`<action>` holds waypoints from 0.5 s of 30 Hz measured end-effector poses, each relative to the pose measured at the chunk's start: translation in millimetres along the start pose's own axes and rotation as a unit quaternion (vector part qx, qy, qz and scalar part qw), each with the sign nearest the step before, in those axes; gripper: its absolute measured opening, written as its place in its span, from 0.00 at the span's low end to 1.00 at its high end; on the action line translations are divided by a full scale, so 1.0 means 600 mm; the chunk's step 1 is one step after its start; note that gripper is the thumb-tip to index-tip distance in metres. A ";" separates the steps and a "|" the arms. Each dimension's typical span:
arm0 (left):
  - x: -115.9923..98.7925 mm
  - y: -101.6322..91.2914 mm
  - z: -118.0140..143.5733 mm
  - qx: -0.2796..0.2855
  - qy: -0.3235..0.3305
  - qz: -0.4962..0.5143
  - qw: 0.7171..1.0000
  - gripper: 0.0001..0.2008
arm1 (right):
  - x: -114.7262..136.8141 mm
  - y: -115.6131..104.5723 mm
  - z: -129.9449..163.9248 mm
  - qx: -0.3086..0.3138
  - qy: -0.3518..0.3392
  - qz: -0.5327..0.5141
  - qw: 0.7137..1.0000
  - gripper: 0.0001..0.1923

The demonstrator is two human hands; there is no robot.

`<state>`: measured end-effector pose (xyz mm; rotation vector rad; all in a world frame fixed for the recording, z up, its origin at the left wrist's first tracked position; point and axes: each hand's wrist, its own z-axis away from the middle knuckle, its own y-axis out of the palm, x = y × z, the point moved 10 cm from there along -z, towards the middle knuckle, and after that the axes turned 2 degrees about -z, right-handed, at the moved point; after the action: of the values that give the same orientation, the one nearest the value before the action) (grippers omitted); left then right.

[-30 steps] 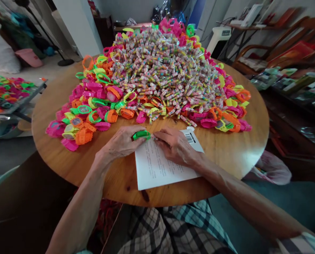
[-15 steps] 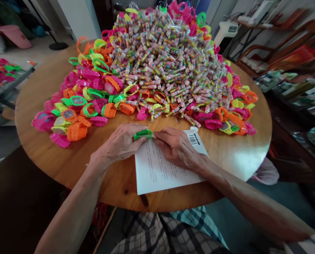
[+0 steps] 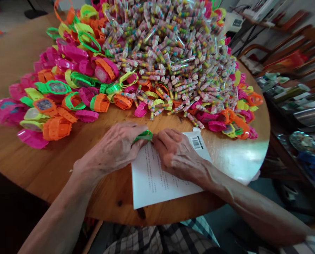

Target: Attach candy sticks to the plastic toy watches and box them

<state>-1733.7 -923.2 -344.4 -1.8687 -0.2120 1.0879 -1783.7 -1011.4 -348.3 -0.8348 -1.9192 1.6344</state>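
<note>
My left hand (image 3: 116, 146) is closed on a bright green plastic toy watch (image 3: 144, 135), gripping it between thumb and fingers. Against the watch's right end press the pinched fingers of my right hand (image 3: 177, 152); whatever they hold is hidden by the knuckles. Below both hands lies a white printed sheet or booklet (image 3: 149, 188) with a barcode near its top right corner. Beyond them rises a large heap of small clear-wrapped candy rolls (image 3: 162, 56).
Toy watches in pink, orange, yellow and green (image 3: 57, 128) surround the heap on the round wooden table (image 3: 104, 201). A wooden armchair (image 3: 305, 46) stands at the back right, with a cluttered dark shelf (image 3: 284, 141) in front of it.
The view has tilted down and come closer to the table. My hands stay together at the green toy watch, and the right fingers have curled in more, covering its right end.
</note>
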 end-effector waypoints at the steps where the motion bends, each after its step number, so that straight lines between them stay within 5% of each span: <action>1: 0.001 -0.002 0.001 -0.008 0.002 -0.003 1.000 0.08 | 0.000 0.002 0.000 0.003 0.001 0.001 1.000 0.15; 7: 0.015 -0.012 -0.001 -0.055 0.036 0.012 0.998 0.09 | 0.005 -0.005 -0.008 0.013 -0.008 -0.004 1.000 0.11; 10: 0.022 -0.036 0.017 -0.068 0.014 -0.026 0.997 0.11 | -0.025 -0.025 0.002 -0.015 0.039 -0.049 0.998 0.11; 15: 0.064 -0.124 0.171 -0.121 -0.137 -0.075 0.980 0.18 | -0.164 -0.040 0.086 -0.079 0.233 -0.064 0.967 0.14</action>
<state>-1767.2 -796.6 -326.7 -1.8718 -0.6602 1.2563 -1754.5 -1120.0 -330.6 -1.0291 -1.7356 1.0970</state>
